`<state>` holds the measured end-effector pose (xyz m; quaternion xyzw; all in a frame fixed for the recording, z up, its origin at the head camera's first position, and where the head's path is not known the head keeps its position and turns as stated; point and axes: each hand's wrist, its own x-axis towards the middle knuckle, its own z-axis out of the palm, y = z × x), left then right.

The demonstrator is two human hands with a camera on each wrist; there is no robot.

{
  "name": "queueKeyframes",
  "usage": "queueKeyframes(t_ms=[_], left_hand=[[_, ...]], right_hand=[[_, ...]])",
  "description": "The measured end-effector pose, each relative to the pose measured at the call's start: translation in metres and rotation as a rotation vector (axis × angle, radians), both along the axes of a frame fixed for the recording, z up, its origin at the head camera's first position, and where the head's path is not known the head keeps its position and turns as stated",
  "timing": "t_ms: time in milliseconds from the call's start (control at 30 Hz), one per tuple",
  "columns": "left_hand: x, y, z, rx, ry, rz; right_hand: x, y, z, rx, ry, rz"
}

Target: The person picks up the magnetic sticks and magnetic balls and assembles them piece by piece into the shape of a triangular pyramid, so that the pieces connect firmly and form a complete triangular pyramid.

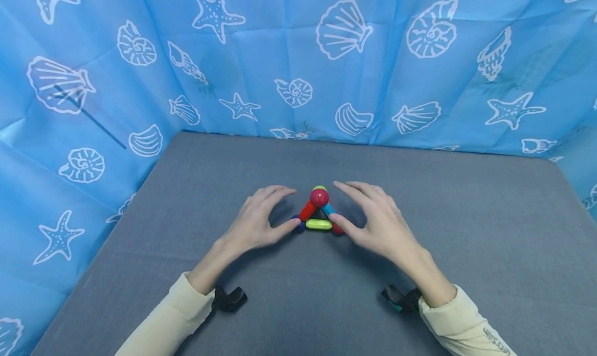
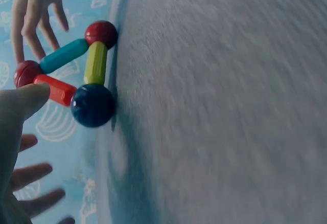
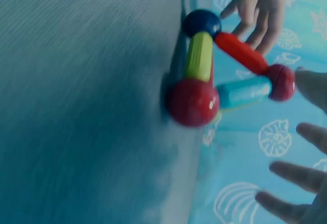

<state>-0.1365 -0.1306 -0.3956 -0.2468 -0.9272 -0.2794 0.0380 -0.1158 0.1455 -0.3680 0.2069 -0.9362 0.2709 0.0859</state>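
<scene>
A toy structure of magnetic rods and balls stands on the table between my hands. Its front face is a triangle: a yellow-green rod along the bottom, a red rod on the left, and a light blue rod on the right. A red ball tops it, with a dark blue ball and another red ball at the lower corners. My left hand is spread, its thumb tip right at the blue ball in the head view. My right hand is likewise spread, thumb overlapping the lower red ball.
A grey cloth covers the table. Blue curtains with white shell and starfish prints hang behind and beside it. Black wrist devices show at both cuffs. Part of a yellow-green piece peeks out behind the top ball.
</scene>
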Motion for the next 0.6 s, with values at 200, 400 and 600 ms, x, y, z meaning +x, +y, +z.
queueKeyframes(t_ms=[200,400,600], left_hand=[[0.005,-0.009,0.002,-0.145,-0.011,0.076],[0.008,-0.009,0.001,-0.242,-0.075,0.108],[0.009,-0.008,0.001,-0.285,-0.094,0.121]], right_hand=[[0.003,0.019,0.004,0.147,-0.020,-0.065],[0.007,0.029,0.004,0.217,-0.083,-0.081],[0.008,0.031,0.000,0.248,-0.098,-0.079]])
